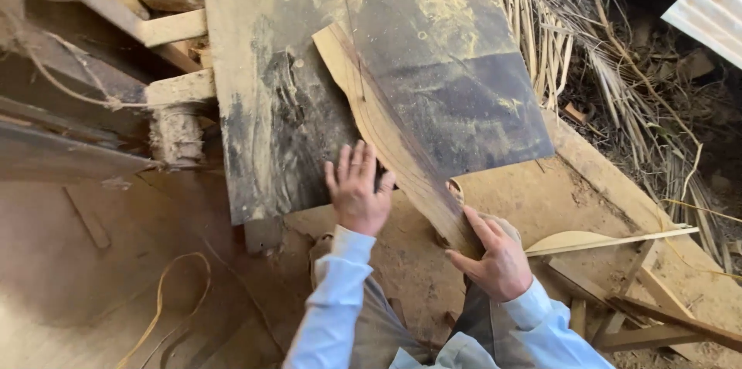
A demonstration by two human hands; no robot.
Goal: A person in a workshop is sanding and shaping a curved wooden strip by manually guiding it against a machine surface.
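Head view: both hands (pixel 421 222) press flat on curved plank (pixel 386 129).

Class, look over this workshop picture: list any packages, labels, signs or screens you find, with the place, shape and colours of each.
None show: no package, label, sign or screen.
Nearest likeness: a pale corrugated sheet at the top right corner, ribbed and whitish, with no marking visible.
Both hands, left hand and right hand, rest on a bare curved wooden board on a dusty table.
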